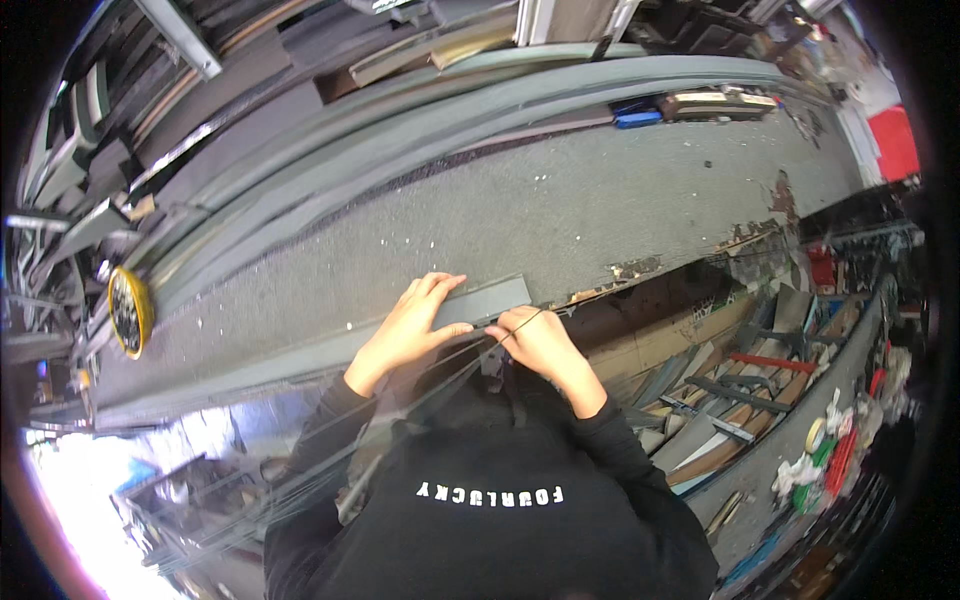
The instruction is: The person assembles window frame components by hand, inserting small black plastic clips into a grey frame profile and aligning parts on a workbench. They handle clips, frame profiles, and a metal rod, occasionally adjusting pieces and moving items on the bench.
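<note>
A long grey profile [483,299] lies along the near edge of the workbench, its squared end close to my right hand. My left hand [405,325] rests across this profile, fingers stretched out and thumb apart. Close by on the right, my right hand [540,340] is closed in a pinch at the bench edge. A thin dark strip [522,324] runs out between its fingers; its exact kind is too small to make out. Several thin, pale, blurred strands [330,448] trail from near my hands toward the lower left.
The grey workbench [600,190] has a chipped near edge. Long grey profiles [450,105] line its far side, with a blue object [638,119] beside them. A yellow-rimmed bowl [146,312] of small dark pieces stands at left. An offcut-filled bin [735,400] sits below right.
</note>
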A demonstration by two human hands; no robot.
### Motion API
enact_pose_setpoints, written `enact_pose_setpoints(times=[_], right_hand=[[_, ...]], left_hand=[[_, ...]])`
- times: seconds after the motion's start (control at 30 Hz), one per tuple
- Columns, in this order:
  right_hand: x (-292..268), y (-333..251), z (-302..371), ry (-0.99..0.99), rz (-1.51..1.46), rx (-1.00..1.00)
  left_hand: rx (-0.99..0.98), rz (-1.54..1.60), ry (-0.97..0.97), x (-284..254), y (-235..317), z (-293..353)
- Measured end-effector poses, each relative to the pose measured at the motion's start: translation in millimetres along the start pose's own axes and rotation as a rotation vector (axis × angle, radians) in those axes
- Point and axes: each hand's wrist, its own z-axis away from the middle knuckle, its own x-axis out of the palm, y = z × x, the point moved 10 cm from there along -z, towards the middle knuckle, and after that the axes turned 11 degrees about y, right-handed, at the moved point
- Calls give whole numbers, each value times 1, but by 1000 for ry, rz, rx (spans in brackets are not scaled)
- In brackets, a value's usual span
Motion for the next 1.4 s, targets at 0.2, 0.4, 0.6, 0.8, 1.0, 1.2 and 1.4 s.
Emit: enact_pose_setpoints(times=[0.2, 0.4, 0.6, 0.8, 1.0, 1.2, 1.4], right_hand=[[4, 25, 7, 5, -60, 19], [5, 36, 4, 14, -135, 36], [9, 41, 4, 25, -173, 84], [10, 42, 5, 59, -114, 104], [11, 44, 7, 85, -104, 140], [6, 37, 6, 143, -78, 69], [2, 38, 9, 208, -115, 85]], left_hand=[[129, 31, 147, 14, 36, 32], [-612, 651, -439, 89, -19, 158], [-1175, -115, -537, 50, -185, 377], [-1229, -160, 69, -125, -244, 517], [-741, 440, 1725, -315, -205, 622], [223, 99, 1759, -336, 49, 529], [-21, 729, 113, -79, 105, 175]])
